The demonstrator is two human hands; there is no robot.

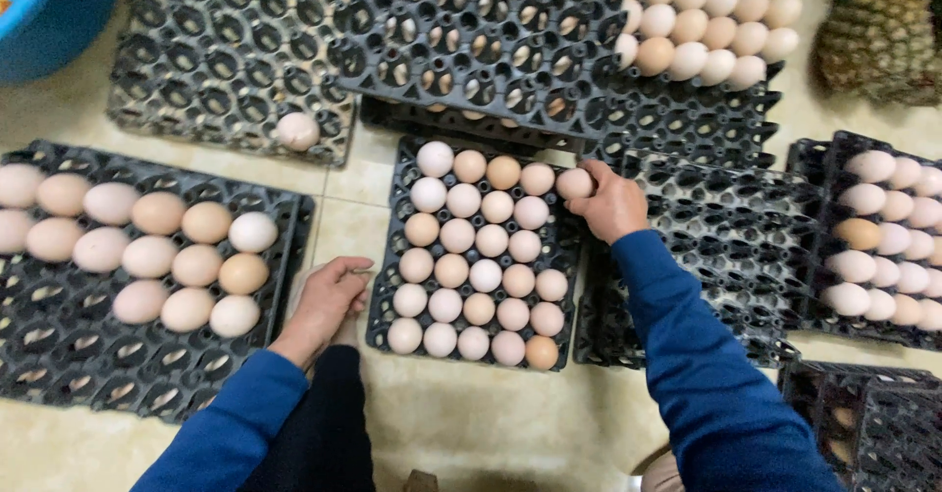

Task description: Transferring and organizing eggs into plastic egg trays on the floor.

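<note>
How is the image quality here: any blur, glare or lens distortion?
Head view: soft, even light, no hard shadows; the centre tray of eggs is sharp; mild glare on the floor tiles; wide-lens bending toward the edges; the right hand, on an egg, and the left hand show little motion blur.

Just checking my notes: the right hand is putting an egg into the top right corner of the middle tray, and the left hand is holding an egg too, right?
Not quite. The head view shows the left hand empty, resting beside the middle tray. The right hand does hold an egg at that tray's top right corner.

Single head view, steep downward look, close over floor point(471, 423), facing forward
</note>
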